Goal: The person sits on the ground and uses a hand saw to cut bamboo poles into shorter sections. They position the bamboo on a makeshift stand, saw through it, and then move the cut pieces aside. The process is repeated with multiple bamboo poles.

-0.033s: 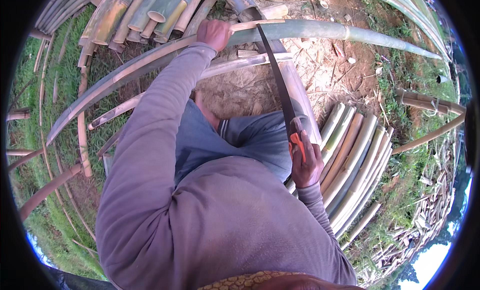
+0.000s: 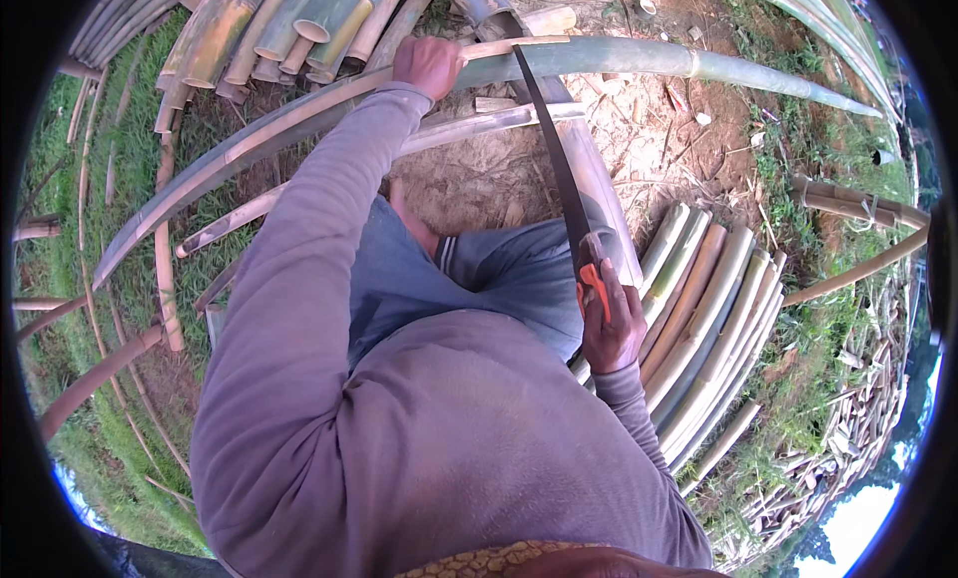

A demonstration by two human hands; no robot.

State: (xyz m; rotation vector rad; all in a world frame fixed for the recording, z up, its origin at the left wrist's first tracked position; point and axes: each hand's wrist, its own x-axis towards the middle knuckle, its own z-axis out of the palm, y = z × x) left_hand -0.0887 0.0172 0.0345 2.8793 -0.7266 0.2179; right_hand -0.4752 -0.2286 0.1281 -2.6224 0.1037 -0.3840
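My right hand [image 2: 612,329] is wrapped round the orange grip of a handsaw [image 2: 559,149]. The saw's dark blade slants away from me, its far end lying against a long bamboo strip [image 2: 489,49]. My left hand [image 2: 429,65] is closed on that strip, left of the blade; its fingertips are hidden. Along the strip's far side runs a long green bamboo pole [image 2: 639,57], crossing a thick bamboo log [image 2: 589,164] on the ground. Nearer to me, a second split bamboo piece [image 2: 479,129] also crosses the log, passing under my left forearm.
Cut bamboo lengths [image 2: 709,309] lie side by side at my right. More bamboo tubes [image 2: 289,29] are piled at the far left. A bamboo frame [image 2: 868,214] stands at the right edge, near a heap of scraps [image 2: 838,448]. My bent legs [image 2: 479,269] are close to the log.
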